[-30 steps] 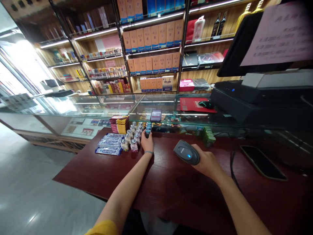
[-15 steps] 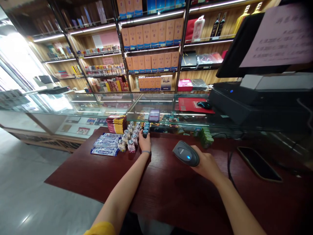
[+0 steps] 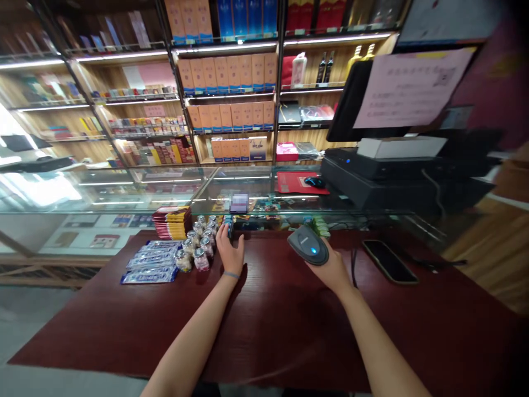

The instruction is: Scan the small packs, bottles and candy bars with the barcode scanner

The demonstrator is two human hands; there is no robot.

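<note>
My left hand, thumb spread from the fingers, is over the dark red table beside a cluster of small lidded jars. Its fingertips reach a row of blue-topped containers; whether they touch is unclear. In my right hand is a dark grey barcode scanner with a lit blue light, raised above the table. Left of the jars lie blue-and-white packets, and a stack of red-and-yellow packs stands behind them. Green packs are partly hidden behind the scanner.
On the right of the table lies a phone near black cables. A glass counter runs behind, bearing a red mat with a mouse. A monitor with a pink paper stands right; stocked shelves line the wall.
My left hand has let go of a small blue-topped container at the back row, and its thumb has spread away. The scanner has moved in front of the green packs. The view has swung right.
</note>
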